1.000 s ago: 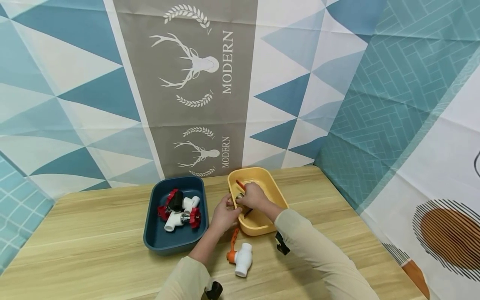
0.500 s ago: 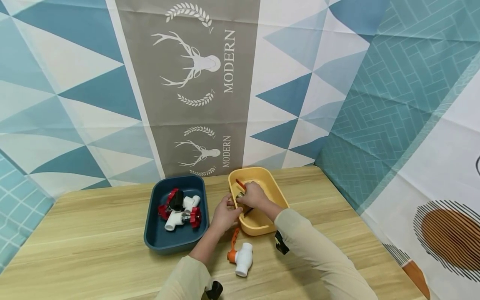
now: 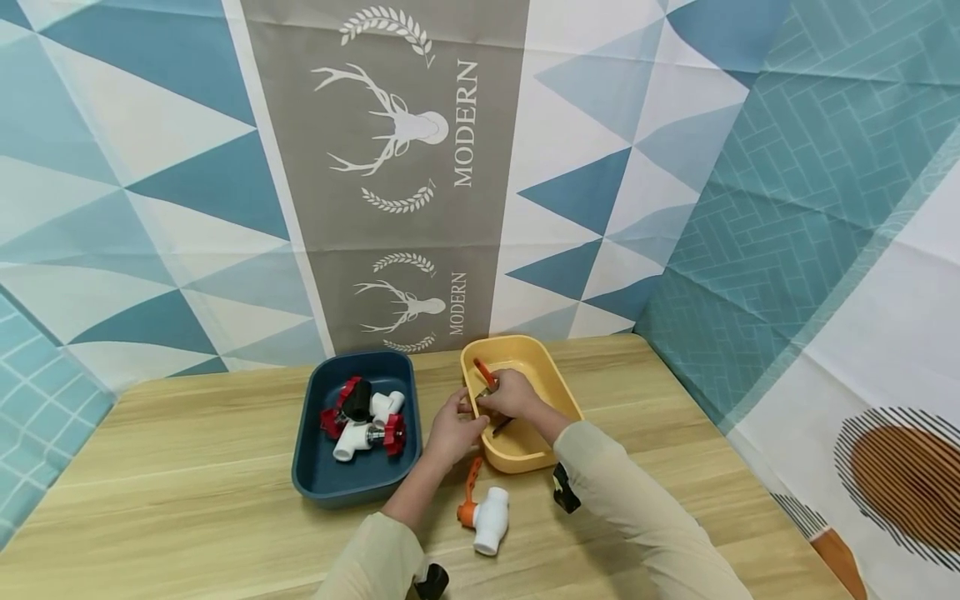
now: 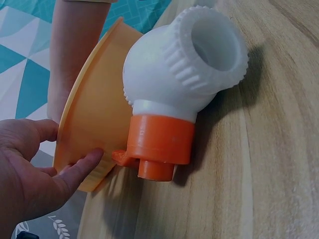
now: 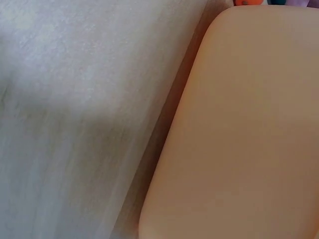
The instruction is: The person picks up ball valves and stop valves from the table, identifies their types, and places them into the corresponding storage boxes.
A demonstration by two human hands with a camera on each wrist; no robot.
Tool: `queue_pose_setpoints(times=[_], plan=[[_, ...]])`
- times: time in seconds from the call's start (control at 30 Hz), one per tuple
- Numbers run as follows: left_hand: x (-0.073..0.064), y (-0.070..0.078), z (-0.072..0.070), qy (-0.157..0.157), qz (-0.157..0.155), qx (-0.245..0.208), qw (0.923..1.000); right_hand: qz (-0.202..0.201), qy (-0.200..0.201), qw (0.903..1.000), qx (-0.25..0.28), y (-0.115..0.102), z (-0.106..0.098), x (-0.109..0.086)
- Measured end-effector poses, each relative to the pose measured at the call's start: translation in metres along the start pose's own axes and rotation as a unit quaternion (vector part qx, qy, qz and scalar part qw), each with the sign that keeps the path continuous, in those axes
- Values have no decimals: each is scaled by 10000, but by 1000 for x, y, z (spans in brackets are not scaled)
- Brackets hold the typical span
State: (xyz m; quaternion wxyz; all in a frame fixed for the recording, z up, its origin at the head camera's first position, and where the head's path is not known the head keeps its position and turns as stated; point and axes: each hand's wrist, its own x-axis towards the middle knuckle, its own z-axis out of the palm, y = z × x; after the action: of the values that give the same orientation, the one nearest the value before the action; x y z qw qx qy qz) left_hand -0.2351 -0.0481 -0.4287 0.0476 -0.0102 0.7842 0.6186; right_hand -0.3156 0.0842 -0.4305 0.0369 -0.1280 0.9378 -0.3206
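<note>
My left hand (image 3: 453, 435) grips the near-left rim of the yellow bin (image 3: 558, 392). In the left wrist view, the left thumb and fingers (image 4: 82, 169) sit either side of that rim. Reaching inside the bin, my right hand (image 3: 512, 393) holds a red-handled metal valve (image 3: 486, 373), its body mostly hidden by the fingers. A dark piece (image 3: 501, 427) shows below that hand. In front of the bin, a white plastic ball valve (image 3: 491, 521) with an orange lever (image 3: 471, 483) lies on the table. The right wrist view shows the bin's wall (image 5: 239, 124), not the hand.
Left of the hands stands a dark blue bin (image 3: 318, 479). It contains white pipe valves (image 3: 352, 442) with red handwheels (image 3: 393, 433) and a black part (image 3: 357, 402). A patterned cloth backdrop (image 3: 420, 208) rises behind the wooden table (image 3: 187, 483).
The head view has shifted slightly, moving everything a little to the right. A bit more of the red handle shows beyond my right fingers. The left hand keeps its hold on the rim.
</note>
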Motion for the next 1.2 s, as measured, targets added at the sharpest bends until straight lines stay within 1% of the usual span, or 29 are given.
queue_pose_setpoints(times=[0.13,0.3,0.47,0.57,0.73,0.87,1.03,1.2], plan=[[-1,0,2,8,26,43,10000,73,-43,10000,46,1,-3,-3],[-1,0,4,-17,48,14,10000,224,65,9996,157,2,-6,-6],[0,-1,5,-22,-29,-28,10000,275,84,9992,287,3,-8,-9],[-1,-1,4,-31,-28,-34,10000,240,112,9989,380,3,-10,-10],[-1,1,2,-19,-43,-121,9999,159,311,9982,479,5,-15,-12],[0,0,1,-15,-49,-93,9999,106,400,9981,454,6,-19,-15],[1,-1,2,-5,-93,-58,9999,10,449,9980,444,6,-27,-22],[1,2,3,2,-75,-49,10000,23,475,9974,543,4,-36,-29]])
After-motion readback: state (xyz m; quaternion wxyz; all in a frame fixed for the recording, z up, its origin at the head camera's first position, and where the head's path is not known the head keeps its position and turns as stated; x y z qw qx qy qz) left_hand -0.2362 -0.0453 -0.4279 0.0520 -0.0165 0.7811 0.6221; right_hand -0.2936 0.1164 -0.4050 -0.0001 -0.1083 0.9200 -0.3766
